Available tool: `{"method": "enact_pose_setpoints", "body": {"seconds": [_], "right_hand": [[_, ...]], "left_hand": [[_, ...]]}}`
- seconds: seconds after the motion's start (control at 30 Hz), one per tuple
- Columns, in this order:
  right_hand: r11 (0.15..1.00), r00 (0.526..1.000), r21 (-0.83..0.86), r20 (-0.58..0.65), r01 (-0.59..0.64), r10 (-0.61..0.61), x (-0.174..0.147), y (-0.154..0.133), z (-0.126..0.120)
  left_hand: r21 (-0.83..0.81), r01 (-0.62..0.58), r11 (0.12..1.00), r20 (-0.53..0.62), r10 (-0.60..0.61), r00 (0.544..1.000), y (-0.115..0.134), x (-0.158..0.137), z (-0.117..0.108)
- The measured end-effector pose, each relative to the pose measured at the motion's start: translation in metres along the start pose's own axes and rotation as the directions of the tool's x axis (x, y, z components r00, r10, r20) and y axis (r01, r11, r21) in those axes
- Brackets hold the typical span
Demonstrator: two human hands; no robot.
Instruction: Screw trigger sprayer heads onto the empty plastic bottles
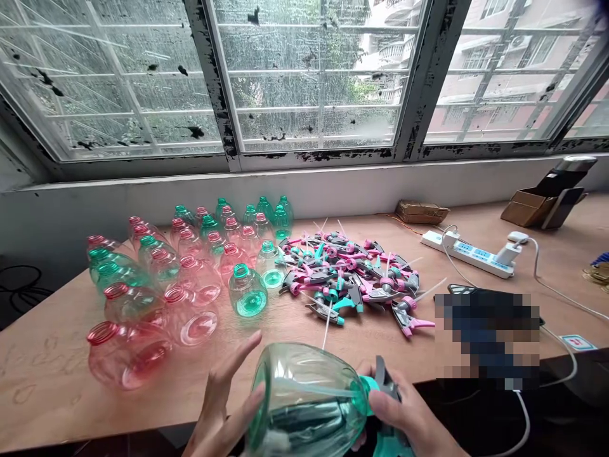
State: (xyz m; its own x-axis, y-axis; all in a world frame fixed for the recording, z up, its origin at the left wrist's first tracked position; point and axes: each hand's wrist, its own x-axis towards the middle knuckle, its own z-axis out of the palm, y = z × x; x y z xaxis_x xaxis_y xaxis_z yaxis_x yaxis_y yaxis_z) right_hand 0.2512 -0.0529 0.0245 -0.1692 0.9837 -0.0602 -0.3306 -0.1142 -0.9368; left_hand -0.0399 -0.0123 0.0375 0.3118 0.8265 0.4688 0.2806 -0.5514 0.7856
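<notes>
Green bottle point(309, 377) held sideways at the near edge of the bench point(52, 406); your right fingers point(387, 409) close round its spray head point(384, 379); your left fingers point(242, 357), spread wide, flank its base, presumably for steadiness.

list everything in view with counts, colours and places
transparent plastic bottle: one, green, held sideways between hands
plastic trigger sprayer: one, grey and teal, at its neck
round transparent bottles: over twenty, pink and green, table left
loose plastic trigger sprayers: many, pink, teal and grey, heaped midtable
long power strip: one, white, right of heap
charging cables: several, white, right side
blurred object: one, dark, right front
cardboard packet: one, brown, near wall
open cardboard box: one, brown, far right
printed sticker: one, blue and white, right edge
wooden table: one, light brown, under these
framed windows: several panes, grey frames, behind table
left hand: one, fingers spread by bottle's base
right hand: one, gripping at bottle's neck
</notes>
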Motion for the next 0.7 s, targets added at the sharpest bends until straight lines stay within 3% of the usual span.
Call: {"method": "enact_pose_setpoints", "body": {"seconds": [0.07,0.1,0.17,0.2,0.27,0.37,0.43,0.5,0.6,0.63,0.7], "right_hand": [[0.948,0.967,-0.224,-0.064,0.227,-0.247,-0.003,0.001,-0.004],[0.863,0.918,-0.359,-0.043,0.355,-0.395,-0.005,0.002,-0.006],[0.637,0.791,-0.528,0.119,0.562,-0.600,-0.005,0.005,-0.010],[0.556,0.748,-0.550,0.211,0.623,-0.629,-0.004,0.006,-0.010],[0.552,0.752,-0.541,0.268,0.635,-0.602,-0.001,0.008,-0.009],[0.753,0.888,-0.485,0.135,0.446,-0.439,0.004,0.011,-0.005],[0.790,0.919,-0.481,0.103,0.381,-0.380,0.005,0.010,-0.003],[0.689,0.866,-0.540,0.182,0.483,-0.465,0.004,0.007,-0.005],[0.435,0.706,-0.580,0.400,0.688,-0.584,0.000,0.004,-0.012],[0.390,0.674,-0.570,0.461,0.723,-0.577,-0.001,0.005,-0.014],[0.374,0.663,-0.566,0.482,0.735,-0.573,-0.001,0.009,-0.018]], "left_hand": [[-0.069,0.078,0.995,0.027,-0.076,0.997,-0.005,0.006,0.003],[-0.095,0.111,0.989,0.047,-0.107,0.993,-0.007,0.009,0.005],[-0.124,0.155,0.980,0.095,-0.144,0.985,-0.007,0.012,0.010],[-0.141,0.174,0.975,0.118,-0.158,0.980,-0.004,0.012,0.011],[-0.174,0.196,0.965,0.153,-0.170,0.973,0.002,0.008,0.009],[-0.193,0.158,0.968,0.160,-0.128,0.979,0.007,0.005,0.001],[-0.179,0.150,0.972,0.154,-0.123,0.980,0.001,0.010,-0.002],[-0.168,0.212,0.963,0.174,-0.183,0.968,-0.011,0.018,0.002],[-0.206,0.279,0.938,0.205,-0.237,0.950,-0.024,0.023,0.012],[-0.253,0.283,0.925,0.199,-0.236,0.951,-0.024,0.021,0.015],[-0.338,0.259,0.905,0.175,-0.209,0.962,-0.019,0.012,0.019]]}}
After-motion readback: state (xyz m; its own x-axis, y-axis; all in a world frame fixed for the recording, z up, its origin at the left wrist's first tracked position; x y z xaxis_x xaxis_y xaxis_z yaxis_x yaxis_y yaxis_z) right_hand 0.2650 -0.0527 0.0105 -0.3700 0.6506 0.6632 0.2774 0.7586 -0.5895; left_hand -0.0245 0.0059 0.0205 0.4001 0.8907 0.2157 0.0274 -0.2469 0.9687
